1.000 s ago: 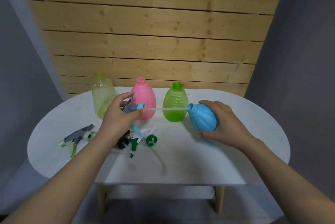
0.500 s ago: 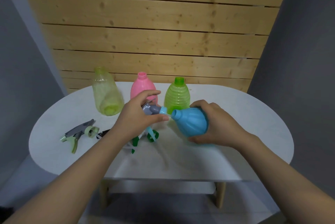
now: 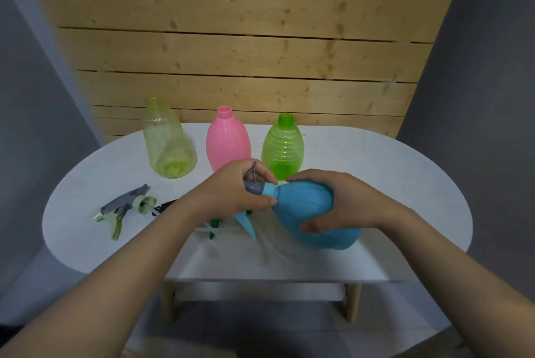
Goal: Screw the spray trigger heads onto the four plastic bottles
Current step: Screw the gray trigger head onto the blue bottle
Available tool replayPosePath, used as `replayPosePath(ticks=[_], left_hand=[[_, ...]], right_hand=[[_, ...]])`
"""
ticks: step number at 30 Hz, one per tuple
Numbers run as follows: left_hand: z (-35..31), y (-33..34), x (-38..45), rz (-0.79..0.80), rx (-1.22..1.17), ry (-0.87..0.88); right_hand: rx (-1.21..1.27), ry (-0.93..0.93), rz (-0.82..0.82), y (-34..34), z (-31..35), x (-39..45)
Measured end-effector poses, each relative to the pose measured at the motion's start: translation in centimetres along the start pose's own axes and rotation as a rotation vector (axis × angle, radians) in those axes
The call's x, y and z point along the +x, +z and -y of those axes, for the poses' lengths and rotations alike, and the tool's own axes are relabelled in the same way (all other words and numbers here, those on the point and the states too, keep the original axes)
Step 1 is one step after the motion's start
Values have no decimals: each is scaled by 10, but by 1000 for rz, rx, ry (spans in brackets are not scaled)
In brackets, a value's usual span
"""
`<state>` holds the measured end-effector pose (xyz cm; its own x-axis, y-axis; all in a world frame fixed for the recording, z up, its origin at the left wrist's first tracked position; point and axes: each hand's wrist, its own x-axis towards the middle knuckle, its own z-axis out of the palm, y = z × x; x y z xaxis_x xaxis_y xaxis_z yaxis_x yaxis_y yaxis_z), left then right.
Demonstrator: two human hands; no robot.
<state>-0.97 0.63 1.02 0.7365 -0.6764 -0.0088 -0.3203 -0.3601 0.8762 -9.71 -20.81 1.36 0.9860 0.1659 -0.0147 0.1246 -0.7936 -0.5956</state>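
Blue bottle (image 3: 312, 213) tilted, gripped in right hand (image 3: 341, 201); blue-grey trigger head (image 3: 257, 187) at its neck, pinched in left hand (image 3: 234, 192); pink bottle (image 3: 228, 140), green bottle (image 3: 283, 149), pale yellow-green bottle (image 3: 168, 143) upright beyond hands; pale green trigger head (image 3: 127, 207) lying left of left hand

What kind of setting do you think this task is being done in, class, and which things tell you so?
Probably a staged indoor work corner, not a kitchen or workshop: a small white oval table on wooden legs, a bare pine plank panel behind it, and plain grey walls on both sides.
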Motion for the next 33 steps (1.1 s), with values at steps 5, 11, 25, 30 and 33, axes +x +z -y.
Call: replayPosePath(ticks=[5,11,25,30,33], left_hand=[[2,-2,3,-95,-91,-51],[11,-16,6,-289,-362,-254],[6,-16,-10,-217,-119,-34],[11,-18,-8,-280,-99,-103],[11,-22,-9,-266,-123,-105]], right_hand=[[175,37,-76,-3,-5,-2],[661,86,-24,-15,-22,-8],[760,208,-115,-6,-14,-6],[1000,174,-69,-2,-18,-2],[964,103,8,-9,-20,-6]])
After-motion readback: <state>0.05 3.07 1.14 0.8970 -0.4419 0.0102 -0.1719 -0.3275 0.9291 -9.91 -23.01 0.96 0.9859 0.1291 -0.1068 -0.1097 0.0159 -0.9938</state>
